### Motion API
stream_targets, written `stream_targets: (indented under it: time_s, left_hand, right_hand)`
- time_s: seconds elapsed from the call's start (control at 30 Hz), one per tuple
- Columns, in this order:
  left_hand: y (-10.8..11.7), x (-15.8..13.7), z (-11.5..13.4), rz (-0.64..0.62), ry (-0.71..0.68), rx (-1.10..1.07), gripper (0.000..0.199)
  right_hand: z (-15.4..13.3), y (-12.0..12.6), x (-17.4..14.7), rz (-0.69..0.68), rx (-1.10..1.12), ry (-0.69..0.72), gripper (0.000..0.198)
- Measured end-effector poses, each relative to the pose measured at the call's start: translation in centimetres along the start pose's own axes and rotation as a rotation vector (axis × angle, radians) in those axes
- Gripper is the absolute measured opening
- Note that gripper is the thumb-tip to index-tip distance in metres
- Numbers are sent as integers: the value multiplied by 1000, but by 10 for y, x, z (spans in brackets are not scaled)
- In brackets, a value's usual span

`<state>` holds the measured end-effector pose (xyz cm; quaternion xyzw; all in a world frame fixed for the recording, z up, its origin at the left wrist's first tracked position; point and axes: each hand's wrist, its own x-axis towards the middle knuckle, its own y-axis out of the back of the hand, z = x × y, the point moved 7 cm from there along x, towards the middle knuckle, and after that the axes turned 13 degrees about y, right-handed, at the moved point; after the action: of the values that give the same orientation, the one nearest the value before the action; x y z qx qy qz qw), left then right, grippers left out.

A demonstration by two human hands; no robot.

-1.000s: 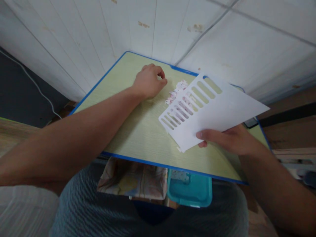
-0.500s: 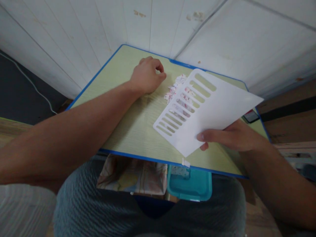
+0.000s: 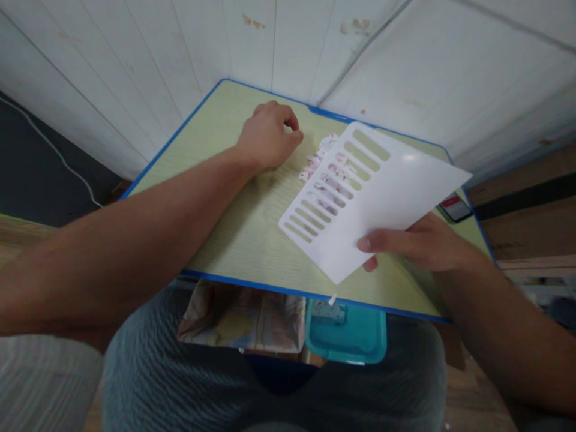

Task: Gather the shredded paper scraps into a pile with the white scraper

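My right hand (image 3: 405, 243) grips a white plastic sheet (image 3: 382, 195) by its lower right side, thumb on top. The sheet is tilted, and a row of rounded slots runs along its left edge. Through several slots, small printed paper scraps (image 3: 319, 157) show on the table; part of their pile sticks out past the sheet. To the left of the scraps, my left hand (image 3: 271, 137) is over the table, its fingers curled and thumb and forefinger pinched together. Whatever they hold, if anything, is too small to tell. One small white piece (image 3: 332, 299) is at the near table edge.
The pale table (image 3: 238, 234) has a blue rim and stands against a white panelled wall (image 3: 252, 48). Below its near edge are a patterned fabric bag (image 3: 270, 324) and a turquoise plastic container (image 3: 360, 336). A phone (image 3: 455, 208) lies at the right.
The slotted sheet and my right hand have shifted slightly left and up. The small white piece at the near edge has changed its angle and moved slightly left. My left hand stays nearly still.
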<state>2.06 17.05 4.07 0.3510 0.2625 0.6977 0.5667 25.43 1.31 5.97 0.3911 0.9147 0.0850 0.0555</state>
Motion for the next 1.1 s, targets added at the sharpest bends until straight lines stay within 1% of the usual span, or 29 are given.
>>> stream_targets:
  time_s: [0.07, 0.17, 0.27, 0.37, 0.47, 0.6, 0.77, 0.87, 0.93, 1.0, 1.03, 1.1]
  left_hand:
    - [0, -1, 1, -7, 2, -3, 10]
    - [0, -1, 1, -14, 5, 0, 11]
    - [-1, 0, 0, -20, 4, 5, 11]
    - [-1, 1, 0, -9, 2, 3, 9]
    - [1, 1, 0, -3, -3, -11, 9]
    - [1, 0, 0, -16, 4, -13, 10]
    - [1, -1, 0, -23, 11, -2, 10]
    - [2, -1, 0, -21, 5, -15, 9]
    - [3, -1, 1, -20, 0, -21, 9]
    - [3, -1, 0, -21, 2, -18, 9]
    - [3, -1, 0, -22, 5, -14, 9]
    - [2, -1, -2, -18, 7, -10, 12]
  right_hand:
    - [-3, 2, 3, 24, -19, 41, 24]
    - [-1, -2, 2, -32, -50, 24, 29]
    - [4, -8, -3, -105, -36, -32, 24]
    - [7, -10, -6, -103, 21, -67, 19]
    - [4, -9, -5, -103, -3, -59, 22]
    - [2, -10, -3, -139, -53, -39, 26]
    - [5, -9, -6, -134, -24, -61, 21]
    - [2, -13, -7, -172, -49, -55, 23]
    - [1, -15, -6, -176, -48, -46, 20]
    - [0, -9, -3, -109, -51, 6, 17]
    - [0, -1, -2, -35, -66, 52, 18]
    - [-1, 21, 0, 179, -113, 169, 22]
